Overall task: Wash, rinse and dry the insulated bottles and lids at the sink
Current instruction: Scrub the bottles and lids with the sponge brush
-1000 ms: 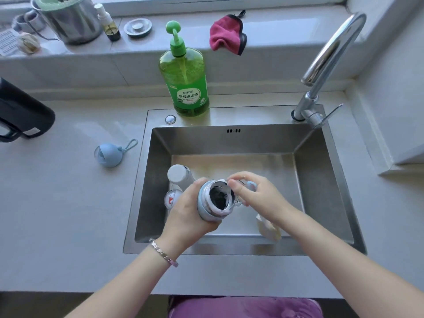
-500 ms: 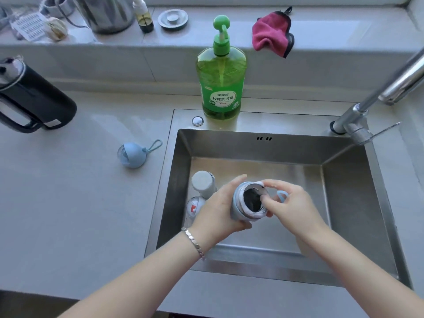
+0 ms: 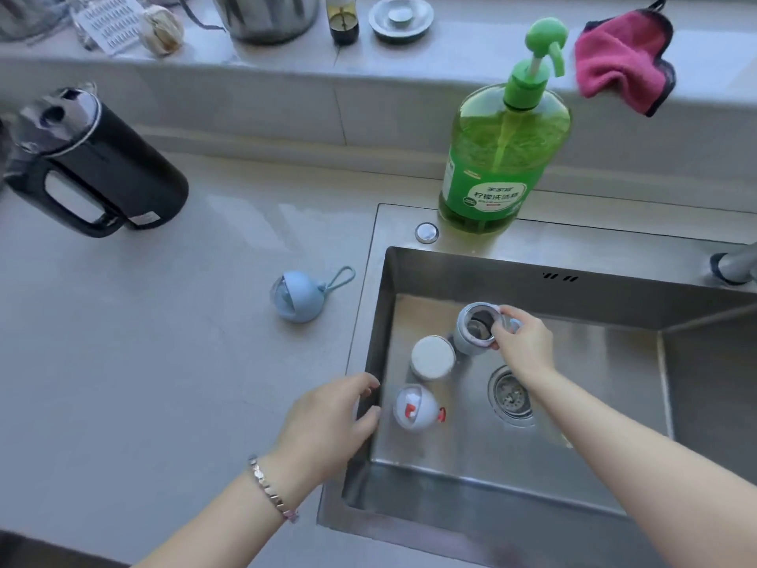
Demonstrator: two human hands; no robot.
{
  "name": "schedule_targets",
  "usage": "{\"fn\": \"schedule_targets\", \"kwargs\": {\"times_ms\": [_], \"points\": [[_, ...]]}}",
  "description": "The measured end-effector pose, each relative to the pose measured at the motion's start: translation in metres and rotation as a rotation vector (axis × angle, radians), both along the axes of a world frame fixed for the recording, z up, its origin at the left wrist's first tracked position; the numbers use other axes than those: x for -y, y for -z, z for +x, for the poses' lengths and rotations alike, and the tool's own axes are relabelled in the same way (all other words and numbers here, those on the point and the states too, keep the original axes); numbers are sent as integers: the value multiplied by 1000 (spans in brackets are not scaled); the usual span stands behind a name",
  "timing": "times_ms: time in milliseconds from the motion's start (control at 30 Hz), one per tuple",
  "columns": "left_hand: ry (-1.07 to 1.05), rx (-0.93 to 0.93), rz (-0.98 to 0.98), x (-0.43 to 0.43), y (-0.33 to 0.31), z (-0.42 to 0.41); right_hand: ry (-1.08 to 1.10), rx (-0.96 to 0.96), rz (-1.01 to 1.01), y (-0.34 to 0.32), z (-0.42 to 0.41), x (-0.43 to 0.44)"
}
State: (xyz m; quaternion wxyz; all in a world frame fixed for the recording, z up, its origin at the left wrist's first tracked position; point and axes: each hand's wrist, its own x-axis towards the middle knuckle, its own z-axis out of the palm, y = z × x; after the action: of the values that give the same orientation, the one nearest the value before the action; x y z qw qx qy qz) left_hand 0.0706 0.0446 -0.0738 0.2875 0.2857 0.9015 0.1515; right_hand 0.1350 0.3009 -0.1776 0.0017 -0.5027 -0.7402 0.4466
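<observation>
In the sink (image 3: 614, 291), the right hand (image 3: 523, 344) pinches the rim of the open blue insulated bottle (image 3: 467, 343). The left hand (image 3: 332, 420) hangs relaxed and empty over the sink's left edge.

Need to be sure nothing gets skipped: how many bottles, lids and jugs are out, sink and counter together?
Bottles: 2, blue bottle and white bottle, both in the sink.
Lids: 2, red-trimmed lid in the sink, blue lid on the counter.
Jugs: 1, black jug on the counter.
Total: 5.
</observation>
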Motion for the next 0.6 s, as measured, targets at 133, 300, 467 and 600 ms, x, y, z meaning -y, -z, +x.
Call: {"fn": "schedule_targets", "kwargs": {"times_ms": [133,300,467,600], "points": [[-14,-30,-17,14,8,-20,-46,83,-19,28,-22,10],[-114,-167,57,20,14,-37,-20,177,-27,38,-20,16],[-181,-405,146,16,24,-76,-67,109,-54,16,-1,18],[-211,-300,-125,-1,30,-115,-174,99,-33,-20,15,22]]}}
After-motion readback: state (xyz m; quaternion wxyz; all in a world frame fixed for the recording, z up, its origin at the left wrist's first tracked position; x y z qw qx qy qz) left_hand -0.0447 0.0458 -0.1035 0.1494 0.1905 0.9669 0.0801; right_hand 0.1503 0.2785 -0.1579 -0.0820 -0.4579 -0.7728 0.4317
